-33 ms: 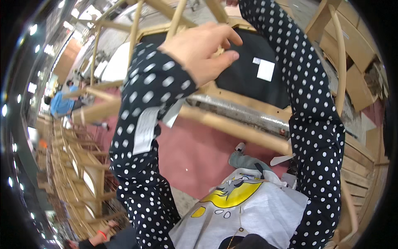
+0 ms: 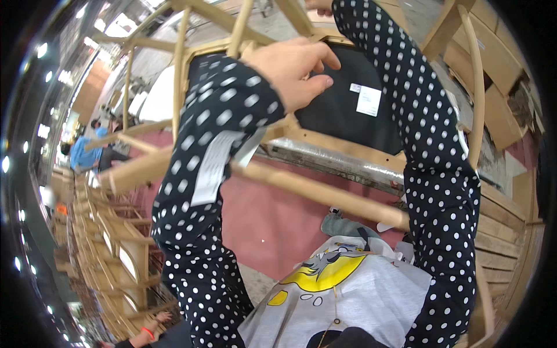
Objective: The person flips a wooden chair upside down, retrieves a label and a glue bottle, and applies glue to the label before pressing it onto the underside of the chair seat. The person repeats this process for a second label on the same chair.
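Overhead: left hand [image 2: 293,69] grips chair [image 2: 301,185] frame at black seat [image 2: 348,110] edge; right hand [image 2: 319,4] mostly out of view, grip unclear.

**Around the work: stacked frames, red floor, timber**

A row of pale wooden chair frames [image 2: 119,261] stands stacked along the left side, receding toward the back. Beyond them a person in a blue top [image 2: 86,155] bends over, well apart. The dull red floor [image 2: 272,223] spreads below, with a grey concrete strip [image 2: 258,287] at its near edge. Flat light-brown wooden boards [image 2: 493,58] lie piled at the upper right, and wooden pallet slats [image 2: 502,232] run along the right side
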Tool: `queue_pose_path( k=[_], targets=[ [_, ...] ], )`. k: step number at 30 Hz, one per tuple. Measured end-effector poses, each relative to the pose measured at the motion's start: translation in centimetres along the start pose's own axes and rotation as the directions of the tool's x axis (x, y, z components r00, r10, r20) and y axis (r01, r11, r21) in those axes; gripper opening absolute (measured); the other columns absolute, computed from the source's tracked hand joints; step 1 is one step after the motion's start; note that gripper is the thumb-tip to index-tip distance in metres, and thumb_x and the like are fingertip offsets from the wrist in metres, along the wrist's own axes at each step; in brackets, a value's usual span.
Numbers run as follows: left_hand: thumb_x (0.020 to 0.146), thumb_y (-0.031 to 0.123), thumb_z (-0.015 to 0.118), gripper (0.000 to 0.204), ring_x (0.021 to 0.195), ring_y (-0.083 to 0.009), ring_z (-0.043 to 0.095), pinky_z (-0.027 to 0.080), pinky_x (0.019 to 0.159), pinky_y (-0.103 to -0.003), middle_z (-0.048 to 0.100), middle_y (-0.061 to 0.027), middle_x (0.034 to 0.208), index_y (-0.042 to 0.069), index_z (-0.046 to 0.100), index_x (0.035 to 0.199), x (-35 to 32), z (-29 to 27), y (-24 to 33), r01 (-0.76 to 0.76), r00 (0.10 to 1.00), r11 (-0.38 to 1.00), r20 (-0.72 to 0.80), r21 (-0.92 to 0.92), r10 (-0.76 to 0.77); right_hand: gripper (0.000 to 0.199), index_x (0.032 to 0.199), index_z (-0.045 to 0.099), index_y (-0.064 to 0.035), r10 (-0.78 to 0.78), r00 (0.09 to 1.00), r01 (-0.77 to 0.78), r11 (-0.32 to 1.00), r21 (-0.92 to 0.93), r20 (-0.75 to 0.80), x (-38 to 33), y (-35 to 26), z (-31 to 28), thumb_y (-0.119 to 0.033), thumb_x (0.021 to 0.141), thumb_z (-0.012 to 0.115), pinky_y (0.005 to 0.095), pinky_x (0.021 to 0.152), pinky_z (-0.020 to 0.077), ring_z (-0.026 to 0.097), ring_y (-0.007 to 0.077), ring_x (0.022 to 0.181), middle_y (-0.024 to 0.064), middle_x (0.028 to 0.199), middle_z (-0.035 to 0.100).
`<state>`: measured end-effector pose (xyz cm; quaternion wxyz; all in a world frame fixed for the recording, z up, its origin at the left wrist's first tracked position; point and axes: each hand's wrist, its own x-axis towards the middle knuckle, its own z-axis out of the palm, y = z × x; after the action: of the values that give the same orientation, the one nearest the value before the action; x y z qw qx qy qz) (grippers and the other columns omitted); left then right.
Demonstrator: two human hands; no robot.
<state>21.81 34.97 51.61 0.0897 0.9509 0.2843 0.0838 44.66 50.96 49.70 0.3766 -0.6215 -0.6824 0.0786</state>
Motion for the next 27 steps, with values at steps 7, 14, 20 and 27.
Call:
queue_pose_path(
  k=[7,14,20,27],
  targets=[
    [0.089,0.024,0.069,0.059,0.098,-0.0242,0.072,0.055,0.089,-0.036,0.073,-0.0120,0.108,0.022,0.053,0.145,18.8,16.9,-17.3,0.126,0.871,0.968,0.444,0.216,-0.212,0.035,0.110,0.073,-0.0045,0.304,0.950,-0.311,0.936,0.165,0.064,-5.7,13.7,2.7,-0.027,0.085,0.082,0.0231,0.054,0.0534,0.063,0.0089,0.054,0.0034,0.070,0.071],
    [0.087,0.036,0.067,0.083,0.112,-0.0374,0.069,0.054,0.099,-0.048,0.067,-0.0246,0.125,0.029,0.025,0.158,22.9,26.9,-15.1,0.139,0.773,0.957,0.577,0.253,-0.265,0.035,0.110,0.073,-0.0061,0.304,0.948,-0.317,0.915,0.250,0.088,-8.6,16.6,3.0,-0.028,0.084,0.080,0.0252,0.063,0.0551,0.068,0.0098,0.064,0.0042,0.074,0.073],
    [0.096,0.026,0.055,0.051,0.105,-0.0357,0.071,0.055,0.093,-0.049,0.072,-0.0188,0.111,0.026,0.037,0.144,22.1,26.9,-14.0,0.223,0.856,0.967,0.451,0.121,-0.253,0.038,0.111,0.072,-0.0051,0.374,0.920,-0.391,0.893,0.222,0.114,-11.1,17.6,5.0,-0.031,0.083,0.080,0.0276,0.066,0.0561,0.069,0.0113,0.065,0.0062,0.077,0.074],
    [0.095,0.023,0.053,0.041,0.115,-0.0329,0.068,0.052,0.099,-0.048,0.071,-0.0170,0.121,0.023,0.049,0.136,21.8,26.5,-13.7,0.263,0.861,0.965,0.451,0.004,-0.236,0.038,0.111,0.072,-0.0041,0.455,0.881,-0.472,0.863,0.178,0.128,-12.3,18.8,6.0,-0.028,0.083,0.082,0.0272,0.066,0.0575,0.070,0.0115,0.068,0.0063,0.078,0.074]
  ],
)
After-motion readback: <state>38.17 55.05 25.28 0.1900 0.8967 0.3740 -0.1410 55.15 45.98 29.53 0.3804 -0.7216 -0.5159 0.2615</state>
